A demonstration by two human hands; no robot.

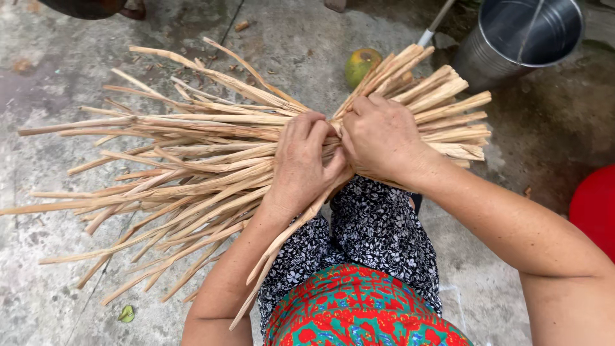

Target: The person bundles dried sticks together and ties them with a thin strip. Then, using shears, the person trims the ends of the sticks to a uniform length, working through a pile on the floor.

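Both hands grip the bundle [211, 160] at its waist over the lap; left hand [301, 163] and right hand [381, 141] have fingers curled tight round the strips; light, stiff, probably brittle, splaying leftward.

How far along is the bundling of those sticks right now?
Done: the pale split sticks are gathered into one bundle across the lap. In hand: the left hand and right hand clamp its narrow waist. Left: no finished tie shows; the long ends fan out loosely over the concrete floor.
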